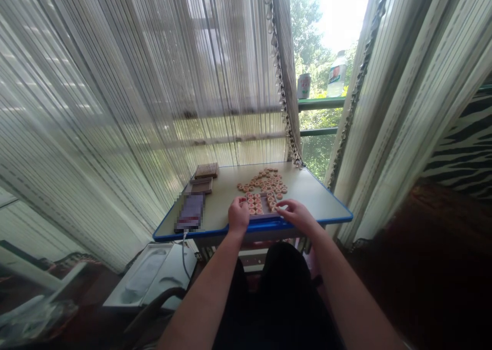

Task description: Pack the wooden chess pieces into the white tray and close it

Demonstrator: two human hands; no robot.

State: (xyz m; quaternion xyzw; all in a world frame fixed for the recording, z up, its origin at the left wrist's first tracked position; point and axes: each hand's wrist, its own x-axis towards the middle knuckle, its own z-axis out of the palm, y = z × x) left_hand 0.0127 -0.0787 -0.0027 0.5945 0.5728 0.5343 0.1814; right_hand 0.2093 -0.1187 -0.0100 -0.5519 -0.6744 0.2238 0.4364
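Observation:
A shallow wooden box [263,209] lies at the table's near edge, with round wooden Chinese chess pieces [254,204] bearing red marks set in rows at its left side. More pieces [271,201] form a column along its right side, and a bare strip shows between. My left hand [239,215] is closed at the box's left wall, fingers curled over it. At the right wall, my right hand [298,215] has thumb and forefinger apart, their tips by the lowest right piece. Beyond the box spreads a loose heap of pieces [269,178].
On the table's left are a wooden lid or board [206,170], a small open tray [202,185] and a blurred phone [191,211] with a cable [184,252]. A can [304,86] and a bottle [336,76] stand on the window rail. Curtains [134,83] hang behind.

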